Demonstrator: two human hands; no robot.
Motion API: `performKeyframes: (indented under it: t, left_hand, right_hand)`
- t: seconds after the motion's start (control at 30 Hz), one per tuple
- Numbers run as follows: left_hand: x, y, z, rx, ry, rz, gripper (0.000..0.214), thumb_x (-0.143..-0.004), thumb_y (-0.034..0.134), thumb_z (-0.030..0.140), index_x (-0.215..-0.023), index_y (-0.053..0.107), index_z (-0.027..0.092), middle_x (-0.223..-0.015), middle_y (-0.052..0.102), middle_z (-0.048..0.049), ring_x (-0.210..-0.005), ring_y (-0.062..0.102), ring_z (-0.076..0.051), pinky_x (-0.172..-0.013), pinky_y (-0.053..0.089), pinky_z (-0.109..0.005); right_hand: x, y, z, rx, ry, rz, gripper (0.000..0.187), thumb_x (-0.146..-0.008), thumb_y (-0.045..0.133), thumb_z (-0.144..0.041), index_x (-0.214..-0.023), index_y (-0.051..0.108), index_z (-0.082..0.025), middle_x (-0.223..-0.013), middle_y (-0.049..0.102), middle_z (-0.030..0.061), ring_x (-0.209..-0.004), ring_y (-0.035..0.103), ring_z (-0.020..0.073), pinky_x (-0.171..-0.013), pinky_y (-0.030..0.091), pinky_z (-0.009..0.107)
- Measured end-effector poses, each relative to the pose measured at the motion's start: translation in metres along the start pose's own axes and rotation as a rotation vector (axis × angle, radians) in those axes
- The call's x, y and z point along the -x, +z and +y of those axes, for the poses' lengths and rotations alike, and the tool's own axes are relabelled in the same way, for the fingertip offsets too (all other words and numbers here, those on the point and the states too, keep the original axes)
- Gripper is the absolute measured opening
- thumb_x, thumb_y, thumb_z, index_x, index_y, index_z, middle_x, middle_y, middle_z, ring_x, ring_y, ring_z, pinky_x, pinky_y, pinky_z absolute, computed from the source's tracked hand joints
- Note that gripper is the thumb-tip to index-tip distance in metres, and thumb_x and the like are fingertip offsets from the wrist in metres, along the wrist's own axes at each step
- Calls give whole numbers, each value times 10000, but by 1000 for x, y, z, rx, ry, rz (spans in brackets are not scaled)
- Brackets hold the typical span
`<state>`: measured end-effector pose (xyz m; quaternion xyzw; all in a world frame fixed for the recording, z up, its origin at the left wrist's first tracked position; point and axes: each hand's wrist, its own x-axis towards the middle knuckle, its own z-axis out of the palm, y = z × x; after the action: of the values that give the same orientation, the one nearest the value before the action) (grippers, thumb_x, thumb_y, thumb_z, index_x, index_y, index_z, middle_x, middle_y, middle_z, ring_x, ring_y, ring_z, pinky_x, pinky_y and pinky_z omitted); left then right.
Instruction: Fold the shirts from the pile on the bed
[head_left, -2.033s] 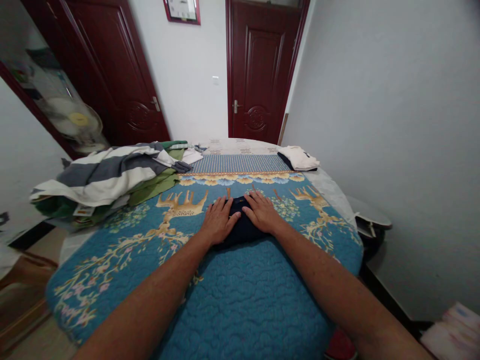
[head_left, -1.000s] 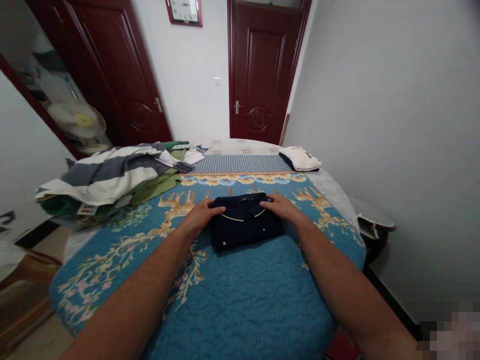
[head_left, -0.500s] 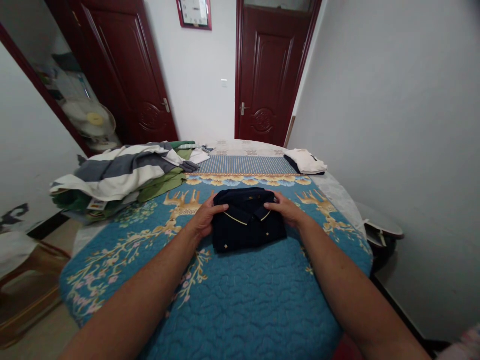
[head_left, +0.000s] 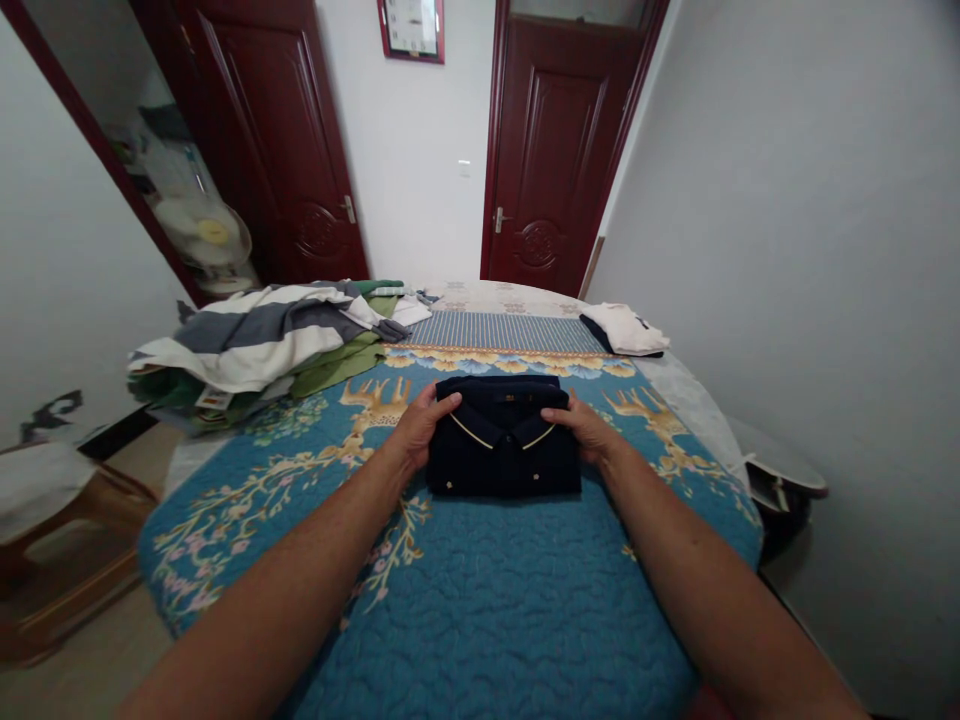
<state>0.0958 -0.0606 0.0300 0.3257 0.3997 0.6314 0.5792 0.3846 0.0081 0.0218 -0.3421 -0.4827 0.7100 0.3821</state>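
Observation:
A dark navy polo shirt (head_left: pixel 504 462), folded into a compact rectangle, lies on the blue quilted cover (head_left: pixel 480 600) in front of me. Its collar faces up and has a thin pale yellow trim line on each side. My left hand (head_left: pixel 421 425) grips the shirt's left upper edge, thumb on top of the collar and the other fingers mostly hidden. On the opposite edge my right hand (head_left: pixel 586 424) holds it the same way, thumb over the collar's right side.
To the left lies a heap of loose clothes (head_left: pixel 262 345), striped grey-white and green. A folded white garment (head_left: pixel 626 328) rests on a dark one at the back right. A wooden stool (head_left: pixel 82 520) stands at left; a dark bag-like item (head_left: pixel 780 485) is beyond the right edge.
The shirt's front edge and collar now lie straighter and more even between my hands. Both hands keep their grip at its sides. The camera view has shifted slightly left.

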Motion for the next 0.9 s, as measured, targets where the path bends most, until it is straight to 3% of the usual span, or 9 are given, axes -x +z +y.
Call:
performKeyframes:
  t: [0.17, 0.27, 0.43, 0.67, 0.9]
  left_hand:
    - [0, 0, 3, 11, 50, 34, 715, -669, 964, 266, -1273, 582, 248, -943, 769, 3, -753, 753, -189, -744, 633, -323]
    - [-1, -2, 5, 73, 43, -17, 765, -703, 937, 221, -1374, 576, 279, -1034, 790, -10, -818, 774, -195, -791, 641, -330]
    - [-2, -5, 4, 149, -103, -63, 431, -789, 873, 253, -1178, 726, 141, -1059, 819, -106, -892, 792, -229, -884, 648, -352]
    - [-2, -7, 2, 129, -50, -87, 451, -786, 877, 232, -1211, 746, 155, -1046, 835, -103, -841, 797, -225, -854, 653, -352]
    - [-3, -9, 2, 87, -30, -97, 481, -766, 909, 270, -1205, 749, 154, -1079, 834, -116, -850, 802, -234, -837, 652, -350]
  right_hand:
    - [-5, 4, 2, 15, -85, 123, 595, -606, 977, -292, -1144, 728, -245, -1029, 810, 18, -891, 765, 231, -843, 609, 350]
    - [-8, 6, 4, -1, -151, 163, 584, -619, 949, -272, -1156, 720, -268, -1051, 803, -8, -895, 755, 219, -856, 598, 347]
    - [-11, 6, 4, -34, -181, 163, 576, -635, 913, -253, -1182, 732, -271, -1028, 811, -16, -887, 752, 215, -848, 591, 336]
    - [-8, -4, 5, -123, -4, 4, 486, -684, 911, -261, -1142, 754, -229, -1047, 833, 41, -855, 783, 224, -844, 629, 354]
    - [0, -4, 10, -99, 132, -67, 463, -714, 909, -263, -1147, 752, -220, -999, 837, 54, -853, 801, 241, -860, 650, 396]
